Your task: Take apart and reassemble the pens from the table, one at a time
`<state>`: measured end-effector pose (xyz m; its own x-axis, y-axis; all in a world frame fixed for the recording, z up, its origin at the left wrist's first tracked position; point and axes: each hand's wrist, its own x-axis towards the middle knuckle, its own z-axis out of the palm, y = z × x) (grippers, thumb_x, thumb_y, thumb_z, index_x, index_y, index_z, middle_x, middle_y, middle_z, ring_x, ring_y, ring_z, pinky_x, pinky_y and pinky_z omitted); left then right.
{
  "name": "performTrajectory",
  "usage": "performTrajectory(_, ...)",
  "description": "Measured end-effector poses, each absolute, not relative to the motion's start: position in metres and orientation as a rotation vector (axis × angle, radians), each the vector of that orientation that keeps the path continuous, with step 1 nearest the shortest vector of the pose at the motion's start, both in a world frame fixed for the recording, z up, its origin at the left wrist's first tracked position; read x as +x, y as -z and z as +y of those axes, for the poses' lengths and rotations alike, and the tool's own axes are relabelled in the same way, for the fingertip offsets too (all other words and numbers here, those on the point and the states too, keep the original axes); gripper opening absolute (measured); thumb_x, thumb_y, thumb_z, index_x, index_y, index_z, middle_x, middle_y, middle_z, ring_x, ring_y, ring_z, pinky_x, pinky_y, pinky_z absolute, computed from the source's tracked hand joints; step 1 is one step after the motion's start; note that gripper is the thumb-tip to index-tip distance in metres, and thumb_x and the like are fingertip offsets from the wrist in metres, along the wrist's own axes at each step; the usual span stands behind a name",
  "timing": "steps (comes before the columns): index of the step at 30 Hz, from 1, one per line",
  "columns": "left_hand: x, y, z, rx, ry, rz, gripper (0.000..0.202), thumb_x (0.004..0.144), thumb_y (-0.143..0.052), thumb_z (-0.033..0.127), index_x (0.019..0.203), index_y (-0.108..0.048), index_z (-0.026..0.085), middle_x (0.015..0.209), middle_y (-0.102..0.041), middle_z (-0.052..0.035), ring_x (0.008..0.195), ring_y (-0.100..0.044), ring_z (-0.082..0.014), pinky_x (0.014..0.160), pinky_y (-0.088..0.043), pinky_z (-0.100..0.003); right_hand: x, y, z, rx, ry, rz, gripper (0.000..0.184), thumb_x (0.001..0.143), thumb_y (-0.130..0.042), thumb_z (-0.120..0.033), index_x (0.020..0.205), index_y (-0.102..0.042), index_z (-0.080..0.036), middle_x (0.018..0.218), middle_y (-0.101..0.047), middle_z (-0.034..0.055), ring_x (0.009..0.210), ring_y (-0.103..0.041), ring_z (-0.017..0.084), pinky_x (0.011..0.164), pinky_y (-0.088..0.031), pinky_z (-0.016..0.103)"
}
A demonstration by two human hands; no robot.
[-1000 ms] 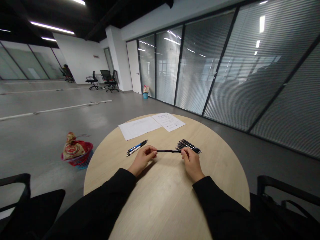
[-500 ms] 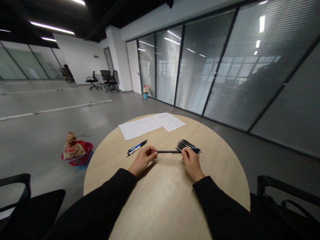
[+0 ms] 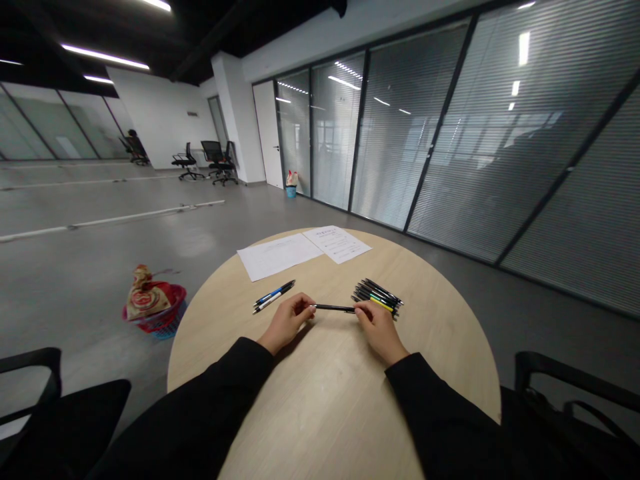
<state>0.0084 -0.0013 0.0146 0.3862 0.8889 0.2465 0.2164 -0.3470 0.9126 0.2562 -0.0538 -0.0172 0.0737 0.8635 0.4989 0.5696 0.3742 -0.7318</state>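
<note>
A slim black pen (image 3: 334, 308) is held almost level above the round wooden table (image 3: 320, 393). Its left end sits between the pinched thumb and fingers of my left hand (image 3: 289, 320). At its other end, my right hand (image 3: 379, 328) is closed with thumb and fingertips on the pen. Beyond my right hand lies a pile of pens (image 3: 377, 289), mostly black, with a yellow-green one among them; my fingers partly cover the pile. A few pens in blue, black and white (image 3: 273, 296) lie side by side just past my left hand.
Two printed sheets, a wider one (image 3: 277, 257) and a smaller one (image 3: 340, 245), lie toward the table's far edge. On the floor at left stands a basket (image 3: 170, 319) with a bag in it. Black chairs (image 3: 575, 370) flank the table.
My right hand has shifted slightly left and inward, and less of the pen shows between my hands. The pen's right end is a little lower. The yellow-green pen in the pile has come into sight.
</note>
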Motion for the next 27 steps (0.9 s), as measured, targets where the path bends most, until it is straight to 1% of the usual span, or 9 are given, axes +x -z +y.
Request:
performTrajectory(5,0.006,-0.016,-0.003,1.876,-0.945,0.989,0.024,0.087,-0.063,0.041,0.085,-0.062,0.017,0.071,-0.065,-0.0014,0.064,-0.057,-0.0155,0.061,-0.041,-0.026,0.258,0.023,-0.052,-1.322,-0.398,-1.654,0.022,0.093,-0.054,-0.028,0.097,-0.074,-0.020,0.097,-0.074,0.0081,0.092,-0.066,0.024,0.083,-0.050,0.037)
performTrajectory(10,0.005,-0.023,-0.008,2.037,-0.834,1.011,0.027,0.091,-0.056,0.041,0.079,-0.061,0.018,0.070,-0.066,-0.0017,0.062,-0.055,-0.0154,0.061,-0.039,-0.026,0.262,0.023,-0.051,-1.322,-0.417,-1.679,0.020,0.093,-0.054,-0.026,0.095,-0.073,-0.019,0.096,-0.073,0.0085,0.091,-0.066,0.024,0.084,-0.049,0.037)
performTrajectory(15,0.005,-0.025,-0.009,2.128,-0.783,1.047,0.036,0.097,-0.044,0.042,0.073,-0.057,0.018,0.068,-0.063,-0.0012,0.062,-0.053,-0.0154,0.063,-0.038,-0.027,0.261,0.021,-0.052,-1.316,-0.395,-1.711,0.019,0.093,-0.054,-0.024,0.098,-0.071,-0.018,0.099,-0.073,0.0092,0.095,-0.065,0.023,0.087,-0.049,0.037)
performTrajectory(18,0.005,-0.021,-0.006,2.148,-0.804,1.100,0.038,0.098,-0.042,0.043,0.073,-0.057,0.018,0.066,-0.060,-0.0008,0.063,-0.053,-0.0161,0.064,-0.037,-0.027,0.258,0.019,-0.054,-1.299,-0.373,-1.781,0.020,0.095,-0.053,-0.022,0.102,-0.071,-0.018,0.102,-0.072,0.0098,0.098,-0.065,0.023,0.090,-0.048,0.037)
performTrajectory(20,0.004,-0.018,-0.003,2.175,-0.819,1.135,0.041,0.098,-0.041,0.044,0.070,-0.055,0.018,0.064,-0.058,-0.0004,0.063,-0.051,-0.0163,0.064,-0.035,-0.028,0.257,0.018,-0.055,-1.296,-0.380,-1.846,0.019,0.095,-0.053,-0.020,0.102,-0.071,-0.018,0.101,-0.072,0.0092,0.097,-0.065,0.023,0.089,-0.048,0.036)
performTrajectory(24,0.005,-0.015,-0.002,2.176,-0.817,1.207,0.050,0.099,-0.036,0.046,0.059,-0.046,0.019,0.057,-0.049,0.0006,0.058,-0.046,-0.0153,0.061,-0.032,-0.029,0.255,0.015,-0.058,-1.312,-0.385,-1.916,0.016,0.096,-0.053,-0.019,0.096,-0.069,-0.018,0.096,-0.071,0.0076,0.092,-0.064,0.022,0.085,-0.048,0.035)
performTrajectory(26,0.005,-0.015,-0.003,2.134,-0.824,1.202,0.051,0.100,-0.034,0.046,0.059,-0.048,0.019,0.056,-0.050,0.0004,0.057,-0.046,-0.0150,0.061,-0.033,-0.029,0.255,0.015,-0.058,-1.310,-0.375,-1.910,0.016,0.097,-0.052,-0.018,0.096,-0.068,-0.018,0.096,-0.070,0.0073,0.092,-0.064,0.022,0.085,-0.047,0.034)
performTrajectory(27,0.006,-0.016,-0.004,2.106,-0.839,1.178,0.049,0.100,-0.035,0.046,0.063,-0.051,0.018,0.058,-0.052,0.0003,0.057,-0.047,-0.0149,0.061,-0.034,-0.028,0.255,0.016,-0.057,-1.309,-0.371,-1.899,0.016,0.097,-0.052,-0.018,0.097,-0.067,-0.018,0.096,-0.069,0.0073,0.093,-0.064,0.022,0.086,-0.047,0.034)
